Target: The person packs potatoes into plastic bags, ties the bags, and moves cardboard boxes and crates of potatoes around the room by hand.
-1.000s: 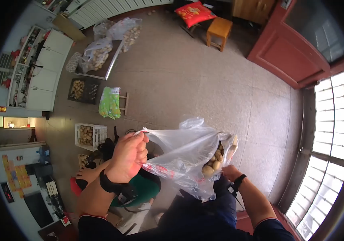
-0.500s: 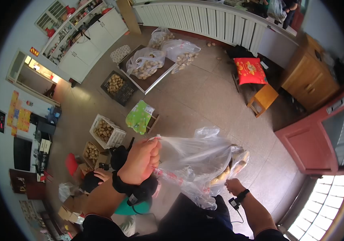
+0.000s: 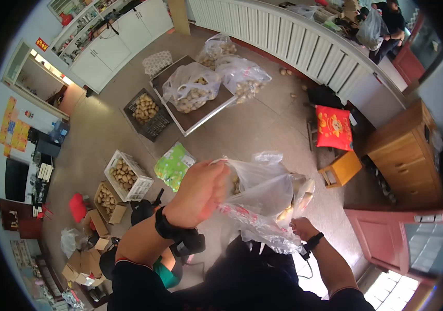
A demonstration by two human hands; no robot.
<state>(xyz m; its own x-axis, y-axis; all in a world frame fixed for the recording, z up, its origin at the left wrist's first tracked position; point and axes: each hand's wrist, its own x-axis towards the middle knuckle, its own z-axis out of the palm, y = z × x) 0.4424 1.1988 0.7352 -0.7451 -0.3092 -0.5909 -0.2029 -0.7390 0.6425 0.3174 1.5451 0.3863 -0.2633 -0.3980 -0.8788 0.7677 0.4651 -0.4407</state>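
My left hand (image 3: 200, 192) is closed round the top edge of a clear plastic bag (image 3: 263, 181) with red print, pulling it taut. Brownish potatoes show through the plastic toward the bag's right end. My right hand (image 3: 303, 228) is closed at the lower right edge of the same bag, pinching the plastic. The bag hangs between both hands, in front of my body. Dark straps with small devices sit on both wrists.
Potato bags (image 3: 193, 88) lie on a low table (image 3: 200, 120). Potatoes fill a black crate (image 3: 154, 124), a white crate (image 3: 141, 186) and a cardboard box (image 3: 118, 212). A green cushion (image 3: 172, 167), wooden stool (image 3: 341, 168) and red cushion (image 3: 334, 129) stand ahead. Another person (image 3: 168, 269) is at lower left.
The view has swung right and up, showing more of the radiator side and a person beyond it. My left hand has risen and moved right with the bag's edge; my right hand stays at the bag.
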